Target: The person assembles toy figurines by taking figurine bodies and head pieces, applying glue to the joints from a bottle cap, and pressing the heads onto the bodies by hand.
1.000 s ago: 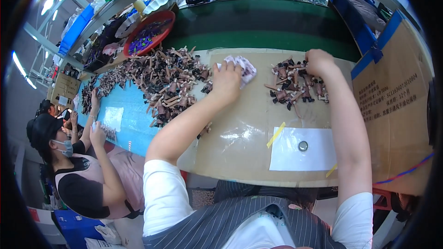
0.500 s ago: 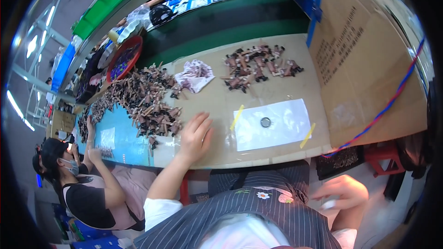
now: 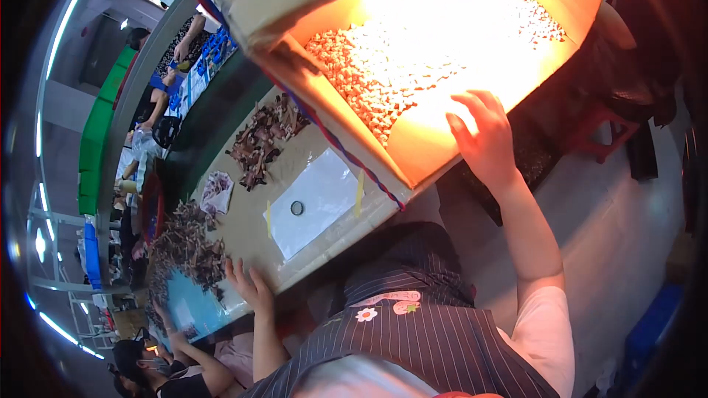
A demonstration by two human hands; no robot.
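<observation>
My right hand (image 3: 483, 133) reaches over the front of a brightly lit cardboard bin (image 3: 417, 166), its fingers curved and apart with nothing seen in them. Many small pale pieces (image 3: 354, 81) lie heaped in that bin; glare washes out its middle. On the bench's front edge, my left hand (image 3: 251, 289) lies with fingers spread and holds nothing. Beside it is a large pile of small brown and dark figure-like parts (image 3: 188, 247). A smaller group of such parts (image 3: 265, 136) lies further back. A white sheet (image 3: 324, 177) is taped down, with a dark round ring (image 3: 296, 208) on it.
A twisted red and blue cable (image 3: 317, 118) runs along the cardboard wall. A stained cloth (image 3: 217, 191) lies between the piles. A red basin (image 3: 153, 206) stands behind. At lower left sits a co-worker (image 3: 151, 365); a red stool (image 3: 608, 133) is at right.
My view has swung right, bringing the lit bin in. My right hand has risen from beside my lap to the bin. My left hand now rests at the bench edge by the large pile.
</observation>
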